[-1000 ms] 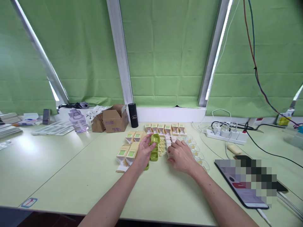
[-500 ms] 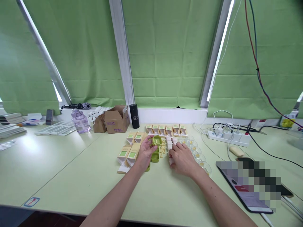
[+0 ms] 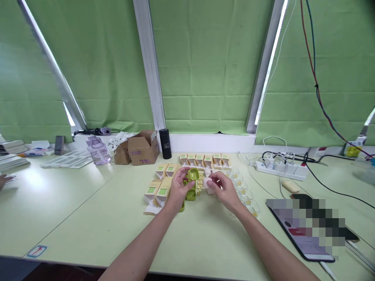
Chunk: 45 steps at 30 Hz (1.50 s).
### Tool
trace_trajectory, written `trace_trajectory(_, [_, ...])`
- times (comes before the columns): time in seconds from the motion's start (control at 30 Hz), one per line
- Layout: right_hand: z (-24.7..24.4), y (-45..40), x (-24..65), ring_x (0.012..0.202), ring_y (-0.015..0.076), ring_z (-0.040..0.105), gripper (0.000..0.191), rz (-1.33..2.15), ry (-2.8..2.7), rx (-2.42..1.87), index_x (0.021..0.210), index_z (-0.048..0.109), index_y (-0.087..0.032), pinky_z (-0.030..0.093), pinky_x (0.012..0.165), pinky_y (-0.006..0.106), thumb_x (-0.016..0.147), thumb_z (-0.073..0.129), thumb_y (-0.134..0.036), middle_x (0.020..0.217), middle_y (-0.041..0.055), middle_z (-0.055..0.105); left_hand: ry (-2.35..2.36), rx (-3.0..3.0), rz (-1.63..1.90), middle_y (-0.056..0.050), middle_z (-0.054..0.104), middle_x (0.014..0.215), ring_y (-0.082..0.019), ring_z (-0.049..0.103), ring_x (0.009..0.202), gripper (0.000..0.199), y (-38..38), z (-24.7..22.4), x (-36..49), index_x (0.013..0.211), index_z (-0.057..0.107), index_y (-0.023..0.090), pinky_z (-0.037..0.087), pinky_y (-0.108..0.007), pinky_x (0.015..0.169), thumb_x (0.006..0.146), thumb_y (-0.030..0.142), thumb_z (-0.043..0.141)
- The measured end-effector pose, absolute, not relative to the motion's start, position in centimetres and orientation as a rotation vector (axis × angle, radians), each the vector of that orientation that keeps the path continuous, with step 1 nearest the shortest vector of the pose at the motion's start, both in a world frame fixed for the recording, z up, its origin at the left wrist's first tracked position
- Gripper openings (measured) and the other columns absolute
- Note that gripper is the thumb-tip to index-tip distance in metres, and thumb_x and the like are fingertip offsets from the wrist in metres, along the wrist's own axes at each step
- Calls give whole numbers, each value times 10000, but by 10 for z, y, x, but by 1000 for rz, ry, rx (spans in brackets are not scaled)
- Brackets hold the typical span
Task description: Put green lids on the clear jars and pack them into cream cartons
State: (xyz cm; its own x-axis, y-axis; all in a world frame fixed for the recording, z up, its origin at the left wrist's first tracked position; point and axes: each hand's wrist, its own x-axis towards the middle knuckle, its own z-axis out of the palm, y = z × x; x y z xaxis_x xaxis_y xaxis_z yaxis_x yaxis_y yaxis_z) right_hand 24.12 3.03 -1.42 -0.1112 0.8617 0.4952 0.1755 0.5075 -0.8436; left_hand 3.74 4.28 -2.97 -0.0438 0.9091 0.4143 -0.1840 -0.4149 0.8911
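Observation:
My left hand (image 3: 180, 187) is closed on a small square green tray (image 3: 193, 174), held tilted above the table. Between the thumb and fingers of my right hand (image 3: 224, 189) is a small white block (image 3: 207, 182), close to the green tray but apart from it. More green trays (image 3: 191, 194) lie under and beside my left hand. Small yellow pieces (image 3: 199, 187) sit in rows between the hands. Clear plastic covers (image 3: 246, 193) with yellow bits in them line up right of my right hand. Open small cartons (image 3: 163, 192) with green labels stand left of my left hand.
A row of small cartons (image 3: 205, 160) stands behind. Farther back are a cardboard box (image 3: 144, 150), a black cylinder (image 3: 165, 144) and a purple bottle (image 3: 99, 150). Right are a power strip (image 3: 281, 170) and phones (image 3: 301, 230). Another person's hand (image 3: 4, 180) shows at the left edge.
My right hand has lifted a white block from the row and brought it left toward the green tray. My left hand stays nearly still. Another person's hand has appeared at far left.

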Motion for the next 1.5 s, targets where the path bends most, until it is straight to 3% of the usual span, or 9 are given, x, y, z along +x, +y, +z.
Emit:
trace_trajectory(0.07, [-16, 33, 238, 668, 169, 552, 421, 1053, -1368, -787, 957, 707, -209, 439, 617, 305, 832, 778, -605, 825, 25, 660, 834, 1397, 1589, -119, 731, 1232, -297, 685, 1163, 619, 41, -29, 38, 1243, 631, 220, 530, -417, 975, 704, 327, 917])
trace_trajectory(0.17, [-17, 32, 233, 614, 140, 556, 462, 1360, -1105, -632, 954, 719, -209, 427, 552, 272, 731, 897, -572, 796, 6, 659, 831, 1467, 1577, -109, 714, 1263, -293, 651, 1221, 565, 38, -27, 39, 1230, 650, 228, 512, -415, 1017, 727, 303, 896])
trace_trajectory(0.4, [-18, 32, 230, 708, 182, 675, 453, 1571, -918, -517, 940, 694, -200, 495, 558, 276, 691, 957, -472, 920, 69, 752, 850, 1523, 1569, -109, 716, 1262, -296, 642, 1224, 514, 34, -23, 41, 1207, 685, 226, 509, -420, 1017, 731, 266, 877])
trace_trajectory(0.57, [-20, 32, 231, 714, 191, 706, 523, 1553, -906, -524, 972, 630, -227, 531, 609, 290, 646, 994, -414, 877, 44, 765, 898, 1608, 1568, -106, 718, 1253, -298, 648, 1193, 481, 35, -24, 41, 1191, 701, 229, 492, -422, 998, 742, 274, 865])
trace_trajectory(0.87, [-15, 27, 228, 619, 129, 617, 547, 1508, -955, -529, 964, 559, -266, 489, 584, 255, 647, 990, -380, 775, -54, 666, 925, 1644, 1588, -104, 695, 1245, -296, 638, 1191, 481, 37, -30, 40, 1206, 725, 233, 462, -423, 1032, 744, 251, 859])
trace_trajectory(1.2, [-27, 38, 229, 545, 77, 481, 453, 1456, -981, -626, 938, 703, -216, 414, 507, 236, 580, 976, -258, 781, -40, 650, 1026, 1647, 1601, -107, 672, 1250, -297, 622, 1200, 463, 35, -29, 40, 1195, 741, 228, 491, -429, 1047, 744, 218, 847])
trace_trajectory(1.5, [-21, 39, 232, 672, 140, 626, 514, 1513, -887, -583, 1027, 779, -200, 482, 536, 259, 547, 959, -230, 1122, 83, 778, 1102, 1679, 1636, -95, 670, 1241, -283, 632, 1182, 461, 36, -30, 40, 1190, 748, 242, 487, -439, 1081, 744, 166, 835])
